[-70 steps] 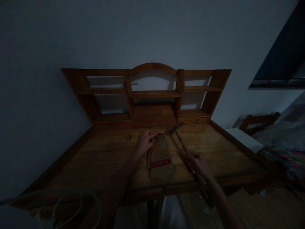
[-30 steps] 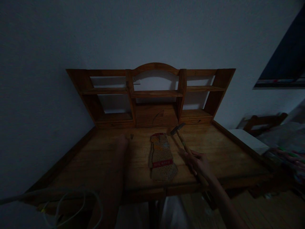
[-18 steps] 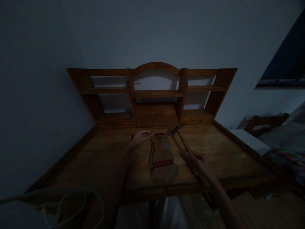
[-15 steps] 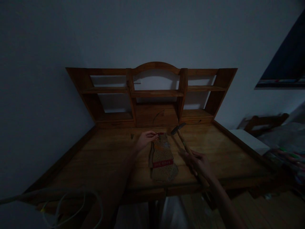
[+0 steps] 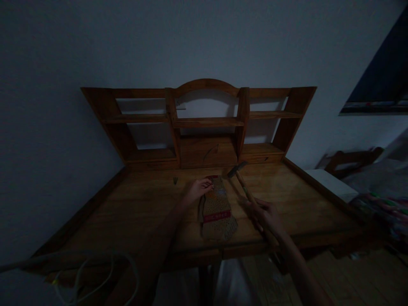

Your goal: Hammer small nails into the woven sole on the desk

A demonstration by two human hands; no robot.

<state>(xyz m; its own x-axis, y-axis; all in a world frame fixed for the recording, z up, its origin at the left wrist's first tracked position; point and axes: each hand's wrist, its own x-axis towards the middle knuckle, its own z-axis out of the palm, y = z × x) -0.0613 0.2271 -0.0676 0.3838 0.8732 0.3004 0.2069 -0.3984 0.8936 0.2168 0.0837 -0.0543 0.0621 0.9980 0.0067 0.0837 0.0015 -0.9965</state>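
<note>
Dim desk [image 5: 137, 202]; right hand [image 5: 265, 216] clamped round hammer [image 5: 245, 185]; left hand [image 5: 200, 188] over cardboard [image 5: 217, 205], grip too dark to tell.

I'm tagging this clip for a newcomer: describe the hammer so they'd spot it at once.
Find the wooden desk below the shelf unit. Right of its middle, the person's right hand holds the hammer, beside the tan piece with a red band. Unlike that patterned neighbour, it has a dark head across a slim wooden handle.

Across the lower frame I face a wooden desk [image 5: 143, 208], with shelves [image 5: 208, 123] mid-frame, thin nails [image 5: 175, 180] left of centre, a red-banded slab [image 5: 218, 206] below centre.
</note>
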